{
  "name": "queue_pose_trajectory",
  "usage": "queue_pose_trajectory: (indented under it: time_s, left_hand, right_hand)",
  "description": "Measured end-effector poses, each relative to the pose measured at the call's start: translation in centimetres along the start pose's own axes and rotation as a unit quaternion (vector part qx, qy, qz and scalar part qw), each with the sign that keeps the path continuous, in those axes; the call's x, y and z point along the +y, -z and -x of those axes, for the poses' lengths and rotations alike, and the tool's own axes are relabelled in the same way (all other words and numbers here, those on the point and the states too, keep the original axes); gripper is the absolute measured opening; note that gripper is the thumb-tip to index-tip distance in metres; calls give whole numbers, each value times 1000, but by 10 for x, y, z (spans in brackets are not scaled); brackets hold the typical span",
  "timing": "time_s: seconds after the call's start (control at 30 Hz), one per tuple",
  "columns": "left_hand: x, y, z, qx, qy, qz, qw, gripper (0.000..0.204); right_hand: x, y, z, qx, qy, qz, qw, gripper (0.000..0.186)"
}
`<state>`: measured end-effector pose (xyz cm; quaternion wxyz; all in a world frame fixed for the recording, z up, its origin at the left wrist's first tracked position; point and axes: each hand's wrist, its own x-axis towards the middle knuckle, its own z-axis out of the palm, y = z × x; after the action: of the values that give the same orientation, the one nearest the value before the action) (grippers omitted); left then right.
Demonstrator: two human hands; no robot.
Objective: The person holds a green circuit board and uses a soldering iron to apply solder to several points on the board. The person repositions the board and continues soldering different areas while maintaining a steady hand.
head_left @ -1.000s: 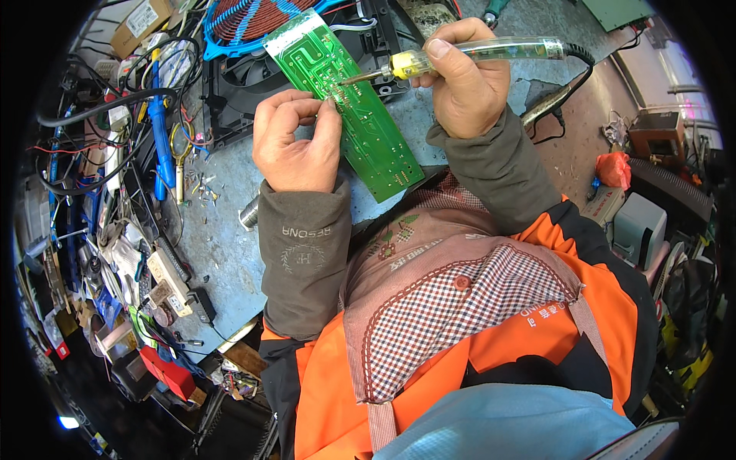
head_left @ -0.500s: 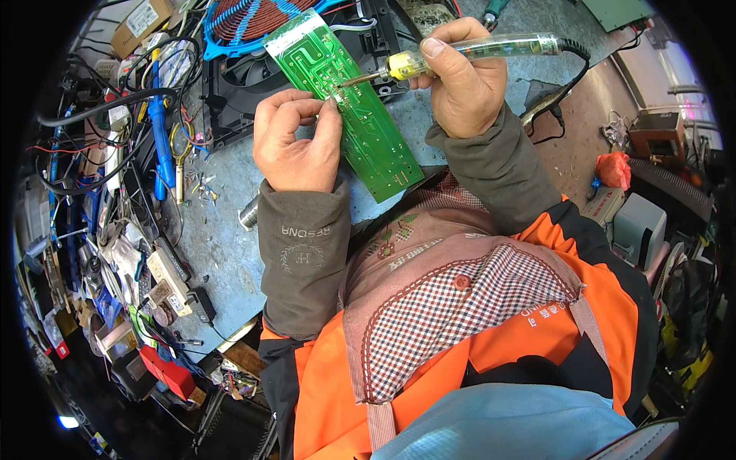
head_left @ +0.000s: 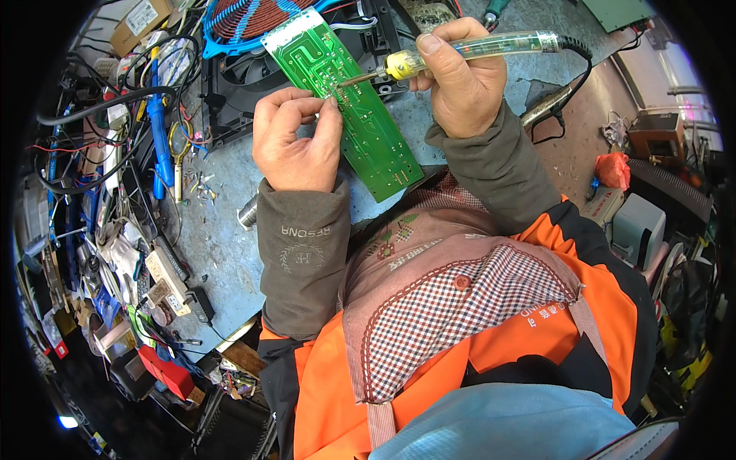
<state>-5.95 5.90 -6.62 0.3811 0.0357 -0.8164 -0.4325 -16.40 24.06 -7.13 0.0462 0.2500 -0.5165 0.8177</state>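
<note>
1. Green circuit board (head_left: 349, 107): a long, narrow board lying slantwise on the grey-blue workbench (head_left: 207, 230), solder side up. Its far end rests over a black fan housing (head_left: 245, 84) and the near end points toward the person's chest.
2. Coil (head_left: 249, 19): a round copper-coloured coil in a blue frame, just beyond the board's far end.
3. Right hand (head_left: 460, 80): to the right of the board, closed in a fist around the soldering iron's handle, thumb on top.
4. Left hand (head_left: 295, 138): just left of the board, touching its left edge about midway along. Thumb and forefinger are pinched together at that edge; whether they pinch something thin cannot be told.
5. Soldering iron (head_left: 468, 50): a clear-handled tool with a yellow collar, held nearly level over the board. Its metal tip touches the board's surface just beside the left hand's fingertips. A black cord runs off to the right.
6. Blue-handled tool (head_left: 157, 130): lying well left of the board among tangled wires and small parts.
</note>
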Motion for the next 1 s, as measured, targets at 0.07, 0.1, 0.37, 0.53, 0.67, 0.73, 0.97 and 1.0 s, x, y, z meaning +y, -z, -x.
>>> queue_pose_trajectory:
  time_s: [0.07,0.1,0.37,0.53,0.67,0.73,0.97,1.0]
  left_hand:
    - [0,0,0,0,-4,-4,1000,12]
    - [0,0,0,0,-6,-6,1000,12]
    - [0,0,-1,2,-13,-20,1000,13]
    - [1,-1,0,7,0,-14,1000,13]
    - [1,0,0,5,-1,-13,1000,12]
    - [1,2,1,-6,4,-18,1000,10]
    - [3,2,1,-9,9,-12,1000,10]
    - [4,3,1,-10,9,-10,1000,10]
  right_hand:
    - [0,0,0,0,3,6,1000,16]
    - [0,-1,0,0,5,10,1000,16]
    - [0,-1,0,1,3,7,1000,16]
    - [-1,-1,0,0,2,10,1000,16]
    - [0,0,0,-4,6,8,1000,15]
    - [0,0,0,-5,6,8,1000,15]
    - [1,3,2,31,-8,-34,999,14]
    - [2,4,2,30,-5,-46,998,14]
